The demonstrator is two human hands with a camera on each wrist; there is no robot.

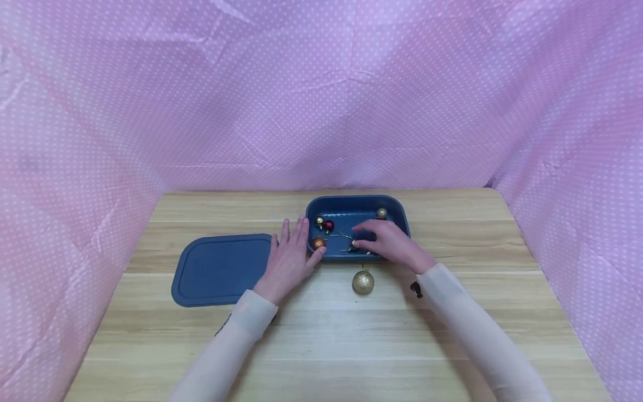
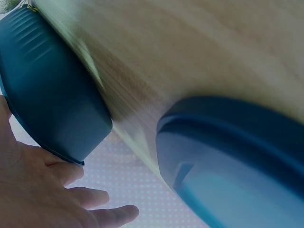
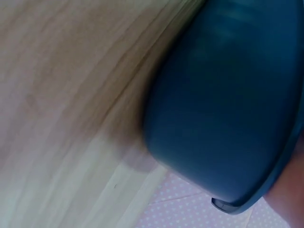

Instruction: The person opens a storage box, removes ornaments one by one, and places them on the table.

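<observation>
A dark blue box (image 1: 343, 204) stands without its lid, with several small bauble ornaments inside. My left hand (image 1: 289, 262) rests against its left rim, fingers extended and thumb over the near-left corner. In the left wrist view, the fingers (image 2: 73, 173) touch the rim. My right hand (image 1: 394, 241) reaches over the near-right side into the box, thumb and index finger apart. Its thumb tip is by a small gold bauble (image 1: 353, 244). Left in the box lie an orange bauble (image 1: 318, 242), a dark red bauble (image 1: 329, 225) and another gold bauble (image 1: 319, 221). The right wrist view hides the fingertips.
A larger glittery gold bauble (image 1: 363, 282) lies on the wooden table (image 1: 341, 346) in front of the box. To the left lies the flat blue lid (image 1: 221, 271), partly behind the left hand. Pink dotted cloth (image 1: 321, 111) hangs around the table's back and sides.
</observation>
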